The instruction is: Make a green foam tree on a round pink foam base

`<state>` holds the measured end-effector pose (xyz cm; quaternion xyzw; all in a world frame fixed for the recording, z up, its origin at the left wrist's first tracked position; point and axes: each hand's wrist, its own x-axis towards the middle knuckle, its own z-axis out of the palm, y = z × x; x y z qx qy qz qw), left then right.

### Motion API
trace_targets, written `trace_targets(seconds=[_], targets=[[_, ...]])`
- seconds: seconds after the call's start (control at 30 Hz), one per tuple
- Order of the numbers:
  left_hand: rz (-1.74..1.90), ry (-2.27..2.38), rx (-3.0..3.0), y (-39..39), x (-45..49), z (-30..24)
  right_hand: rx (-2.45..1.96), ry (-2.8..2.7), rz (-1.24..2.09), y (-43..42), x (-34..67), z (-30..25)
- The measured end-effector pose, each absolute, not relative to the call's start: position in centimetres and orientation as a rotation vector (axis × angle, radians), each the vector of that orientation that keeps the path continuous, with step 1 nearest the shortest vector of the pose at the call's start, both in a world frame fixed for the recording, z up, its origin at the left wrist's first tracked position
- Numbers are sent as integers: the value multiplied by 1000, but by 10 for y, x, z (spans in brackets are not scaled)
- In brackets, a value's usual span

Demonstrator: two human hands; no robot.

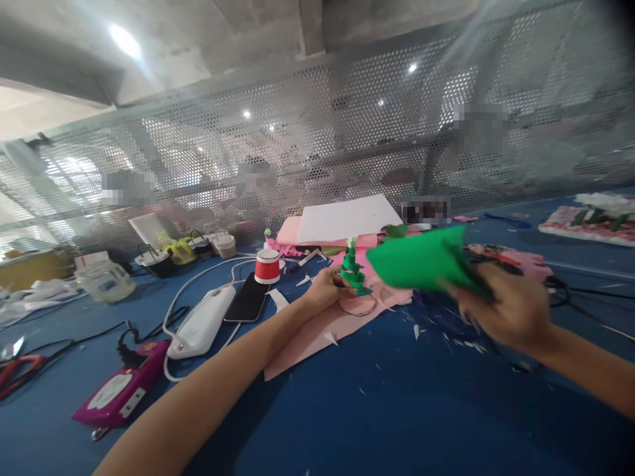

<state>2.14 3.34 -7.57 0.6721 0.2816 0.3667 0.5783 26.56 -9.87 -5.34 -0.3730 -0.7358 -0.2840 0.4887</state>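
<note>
My left hand (325, 289) is closed on a small green paper spiral (352, 270), which stands upright with a pale tip. Off to the right, my right hand (513, 307) grips a bent sheet of green paper (419, 259) by its near edge; this hand is slightly blurred. Beneath the left hand lies a sheet of pink paper (302, 347) on the blue table, with a rounded outline on it. White paper scraps (331, 338) are scattered around.
A red-and-white paper cup (268, 266) stands by a black phone (249, 299). Left of them are a white power strip (202, 322), a magenta power strip (124, 387) and looping cables. White sheets (350, 219) lie behind, before a perforated metal screen (292, 132).
</note>
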Motion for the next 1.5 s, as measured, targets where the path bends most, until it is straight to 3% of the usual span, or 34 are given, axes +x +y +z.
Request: trace_targets(seconds=[0.1,0.3,0.47,0.6,0.77,0.93,1.1,1.5], targets=[[861,669,1546,33,21,-76,-722,-2042,-768,-101,264,-54],[877,653,1551,30,23,-72,-977,-1727,-703,-95,272,-53],[877,687,1507,31,23,-74,-747,-2079,-754,-99,270,-51],[875,645,1522,33,23,-75,-934,-1753,-959,-99,273,-48],[875,669,1514,33,21,-77,-707,-2048,-909,-98,275,-47],[881,637,1539,34,22,-78,-898,-1746,-1085,-97,276,-47],[877,652,1521,35,22,-79,-717,-2078,-775,-101,271,-49],[872,608,1629,29,22,-71,-1041,-2055,-324,-82,290,-60]])
